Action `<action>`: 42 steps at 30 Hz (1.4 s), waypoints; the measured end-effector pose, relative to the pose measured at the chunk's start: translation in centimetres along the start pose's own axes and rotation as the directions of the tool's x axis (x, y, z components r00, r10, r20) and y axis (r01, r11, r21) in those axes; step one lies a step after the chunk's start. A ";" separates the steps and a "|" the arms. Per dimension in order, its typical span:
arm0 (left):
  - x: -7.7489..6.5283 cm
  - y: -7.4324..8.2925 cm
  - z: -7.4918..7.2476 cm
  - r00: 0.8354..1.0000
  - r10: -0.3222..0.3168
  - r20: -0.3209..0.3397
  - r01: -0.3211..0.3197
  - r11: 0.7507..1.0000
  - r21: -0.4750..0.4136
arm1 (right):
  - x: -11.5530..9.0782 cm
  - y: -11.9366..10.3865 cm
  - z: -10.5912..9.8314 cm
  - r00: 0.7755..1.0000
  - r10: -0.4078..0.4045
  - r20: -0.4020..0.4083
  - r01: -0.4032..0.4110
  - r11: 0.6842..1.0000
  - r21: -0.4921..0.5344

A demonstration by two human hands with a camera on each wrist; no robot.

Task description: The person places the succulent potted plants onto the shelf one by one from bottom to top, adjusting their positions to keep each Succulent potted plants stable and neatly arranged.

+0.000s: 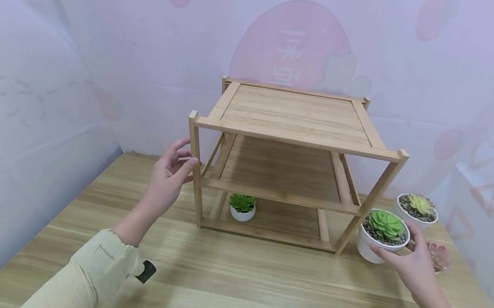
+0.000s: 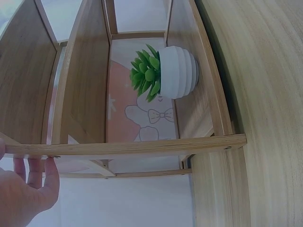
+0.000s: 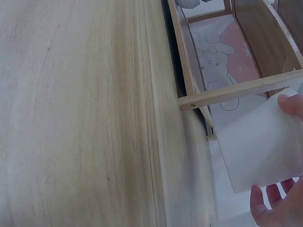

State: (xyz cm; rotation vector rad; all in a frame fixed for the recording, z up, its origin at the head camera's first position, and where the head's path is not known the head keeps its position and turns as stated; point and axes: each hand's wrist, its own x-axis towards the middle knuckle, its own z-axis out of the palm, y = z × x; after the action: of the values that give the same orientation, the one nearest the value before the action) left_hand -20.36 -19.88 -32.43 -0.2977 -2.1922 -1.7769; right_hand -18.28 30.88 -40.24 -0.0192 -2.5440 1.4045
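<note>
White pot [image 1: 369,247] was gripped by your right hand [image 1: 413,268], just beside the rack [image 1: 301,113]; your left hand [image 1: 166,184] pinched its left post [image 1: 198,196]. Step judged: carrying the pot. Next move seemingly called for clearing the right post [image 1: 374,200].

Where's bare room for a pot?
Bare: the rack's top board and middle board; bottom board right of the small succulent; table in front. Crowded: right of the rack, right hand holding the larger green succulent, yellow succulent and pink succulent close.

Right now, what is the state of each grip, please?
Left grip: holding the rack's front-left post.
Right grip: holding a potted green succulent.
</note>
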 end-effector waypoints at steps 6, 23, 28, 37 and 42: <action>0.0 0.0 0.1 1.000 0.001 0.005 -0.001 1.000 -0.014 | -0.6 -0.5 -0.6 1.000 0.017 0.012 -0.016 0.999 -0.038; 0.0 0.0 0.1 1.000 0.004 0.001 -0.004 1.000 -0.011 | -3.0 -0.9 -0.7 0.998 -0.028 0.049 0.026 0.999 0.035; 0.0 0.0 0.1 1.000 0.003 0.000 -0.003 1.000 -0.007 | -3.6 -0.8 -0.5 0.998 -0.054 0.032 0.053 0.998 0.025; 0.0 0.0 0.0 1.000 0.007 0.000 -0.007 1.000 -0.025 | -4.2 -1.4 -0.2 0.996 -0.069 0.049 0.068 0.998 0.015; 0.0 0.1 0.1 1.000 0.007 0.006 -0.007 1.000 -0.021 | -4.5 -1.9 -0.1 0.995 -0.073 0.066 0.072 0.997 0.026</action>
State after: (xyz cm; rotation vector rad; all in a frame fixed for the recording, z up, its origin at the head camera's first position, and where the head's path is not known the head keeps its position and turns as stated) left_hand -20.32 -19.80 -32.39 -0.3155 -2.1754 -1.7979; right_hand -13.66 29.36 -39.47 0.1255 -2.5539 1.4302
